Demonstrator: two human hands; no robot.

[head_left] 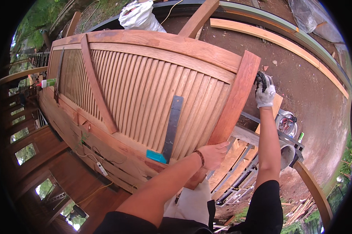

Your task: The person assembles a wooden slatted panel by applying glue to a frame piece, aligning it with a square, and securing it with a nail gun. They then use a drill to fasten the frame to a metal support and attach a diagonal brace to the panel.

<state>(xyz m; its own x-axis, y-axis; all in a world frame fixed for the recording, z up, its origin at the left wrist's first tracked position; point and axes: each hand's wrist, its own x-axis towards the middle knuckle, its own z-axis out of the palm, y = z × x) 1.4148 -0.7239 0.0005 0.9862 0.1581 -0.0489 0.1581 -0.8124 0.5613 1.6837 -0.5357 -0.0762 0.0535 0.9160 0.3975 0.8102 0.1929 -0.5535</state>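
A long louvred wooden shutter panel lies before me, its slats set in a reddish frame. Across its right end runs a reddish-brown board. My bare left hand, with a beaded bracelet at the wrist, grips the near part of this board. Beside the board's far end is my right hand, in a white glove with dark fingers. Those fingers are curled, and whatever they hold is hidden. On the slats rests a try square with a dark blade and a teal stock.
A diagonal wooden strip crosses the panel. At its left end stands a glue bottle. A power strip with cords lies left of me. Buckets and a metal ladder-like frame are at the right; a white sack sits beyond the panel.
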